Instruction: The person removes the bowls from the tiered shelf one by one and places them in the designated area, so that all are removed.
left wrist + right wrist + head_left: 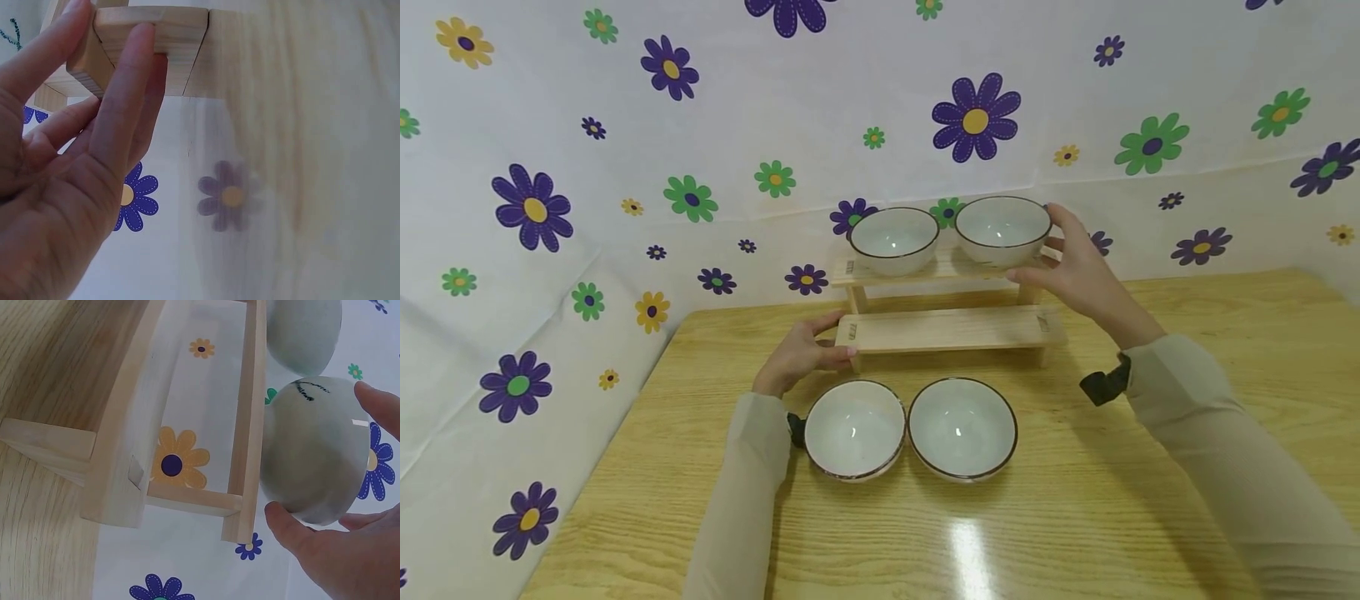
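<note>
A two-tier wooden shelf (951,330) stands on the table. At the left end of its lower board my left hand (799,353) grips the wood, thumb toward the front; the left wrist view shows the fingers (128,94) against the board's end. On the upper tier sit two white bowls with dark rims, a left bowl (895,237) and a right bowl (1003,227). My right hand (1078,275) holds the right bowl by its outer side. In the right wrist view, the thumb and fingers span that bowl (315,450), which touches the upper board's edge.
Two more white bowls, a left one (855,429) and a right one (962,429), stand side by side on the wooden table (662,467) in front of the shelf. A flower-patterned cloth (820,117) hangs close behind. Dark bands sit at both wrists.
</note>
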`<state>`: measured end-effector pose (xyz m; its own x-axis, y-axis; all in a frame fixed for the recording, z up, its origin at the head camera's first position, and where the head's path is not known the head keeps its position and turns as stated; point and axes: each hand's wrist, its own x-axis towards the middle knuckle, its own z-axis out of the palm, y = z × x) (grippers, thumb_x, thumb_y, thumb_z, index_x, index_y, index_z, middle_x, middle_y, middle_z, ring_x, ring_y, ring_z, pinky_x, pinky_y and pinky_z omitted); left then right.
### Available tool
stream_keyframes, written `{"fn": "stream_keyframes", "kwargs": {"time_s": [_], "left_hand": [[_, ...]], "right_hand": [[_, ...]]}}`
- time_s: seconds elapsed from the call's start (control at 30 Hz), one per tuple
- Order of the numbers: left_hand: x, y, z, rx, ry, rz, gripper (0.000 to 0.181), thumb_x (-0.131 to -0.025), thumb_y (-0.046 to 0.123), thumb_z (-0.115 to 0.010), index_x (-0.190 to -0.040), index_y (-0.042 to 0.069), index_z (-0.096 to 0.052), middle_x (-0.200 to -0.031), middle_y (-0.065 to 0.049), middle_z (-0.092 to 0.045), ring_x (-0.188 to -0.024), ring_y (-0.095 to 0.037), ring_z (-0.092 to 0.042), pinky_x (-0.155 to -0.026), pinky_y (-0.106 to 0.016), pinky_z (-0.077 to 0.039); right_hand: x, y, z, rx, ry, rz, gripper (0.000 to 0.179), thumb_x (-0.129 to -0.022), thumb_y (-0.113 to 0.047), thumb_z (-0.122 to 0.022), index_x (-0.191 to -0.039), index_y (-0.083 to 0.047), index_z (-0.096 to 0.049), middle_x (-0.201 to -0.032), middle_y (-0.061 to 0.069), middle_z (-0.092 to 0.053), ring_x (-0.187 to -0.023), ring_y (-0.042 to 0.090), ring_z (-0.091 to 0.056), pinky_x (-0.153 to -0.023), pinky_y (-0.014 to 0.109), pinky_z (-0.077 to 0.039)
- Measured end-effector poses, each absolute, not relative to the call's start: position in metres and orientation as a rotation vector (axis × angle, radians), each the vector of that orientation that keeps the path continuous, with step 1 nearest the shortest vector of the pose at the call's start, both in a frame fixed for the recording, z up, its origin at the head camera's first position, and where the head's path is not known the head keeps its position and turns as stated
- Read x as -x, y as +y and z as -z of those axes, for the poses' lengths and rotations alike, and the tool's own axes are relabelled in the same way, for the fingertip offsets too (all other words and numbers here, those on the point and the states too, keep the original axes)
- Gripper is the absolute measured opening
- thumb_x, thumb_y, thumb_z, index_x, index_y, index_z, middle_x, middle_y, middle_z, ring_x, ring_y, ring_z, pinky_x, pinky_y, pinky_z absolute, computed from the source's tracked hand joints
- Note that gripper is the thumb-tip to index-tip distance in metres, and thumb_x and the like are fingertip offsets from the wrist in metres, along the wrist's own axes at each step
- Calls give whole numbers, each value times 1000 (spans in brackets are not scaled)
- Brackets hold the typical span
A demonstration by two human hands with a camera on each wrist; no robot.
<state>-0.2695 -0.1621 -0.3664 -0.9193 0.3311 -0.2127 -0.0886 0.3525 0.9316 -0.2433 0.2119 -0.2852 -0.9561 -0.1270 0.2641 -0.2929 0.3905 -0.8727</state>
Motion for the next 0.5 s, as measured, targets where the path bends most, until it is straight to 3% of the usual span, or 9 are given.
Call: {"fn": "stream_keyframes", "kwargs": {"time_s": [0.33, 0.5], "left_hand": [[271, -163, 368, -229, 2255, -1576, 82, -94, 0, -73, -163, 4, -28, -149, -28, -46, -123, -42, -62, -91, -36, -61], [270, -163, 367, -230, 2255, -1575, 82, -95, 0, -73, -163, 5, -28, -150, -28, -46, -123, -42, -62, -92, -37, -60]], "right_hand": [[251, 208, 285, -336, -2547, -1605, 101, -89, -3, -79, -163, -2, -10, -164, 25, -18, -150, 50, -22, -118, 56, -36], [255, 206, 284, -315, -2584, -1558, 105, -88, -6, -81, -164, -1, -8, -164, 28, -15, -151, 50, -19, -119, 61, -32]]}}
